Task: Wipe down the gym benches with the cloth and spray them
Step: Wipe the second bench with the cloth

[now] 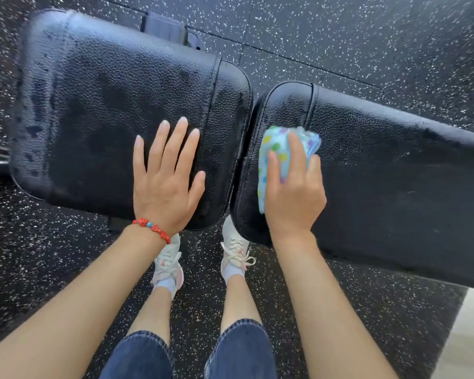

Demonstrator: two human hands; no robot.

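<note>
Floor (367, 36): black rubber with white speckles, seams running across the upper part. A pale strip shows at the lower right corner.

Worktop, two black padded sections end to end, with a narrow gap between them. Left pad (107, 105): wide, pebbled leather look, dark wet patches and droplets along its left side and upper edge. Right pad (394, 173): longer, runs off the right edge, a stitched seam near its rounded end. A piece of dark frame (167, 28) shows behind the left pad.

My legs below, in blue jeans (238, 351) cut above the ankle, with white sneakers (236, 253) on the floor, toes tucked under the pad ends.

My left hand (164, 184): flat on the left pad near its right end, palm down, fingers spread and straight, holding nothing. Red bead bracelet (152, 228) with one blue bead on that wrist.

My right hand (293, 192): on the rounded end of the right pad, just beside the gap. Grip curled down over the cloth (274, 149), fingers pressing it against the padding, thumb side hidden under it.

Cloth: light blue with coloured dots, bunched up, sticking out past my fingertips and along the left side of my hand.
</note>
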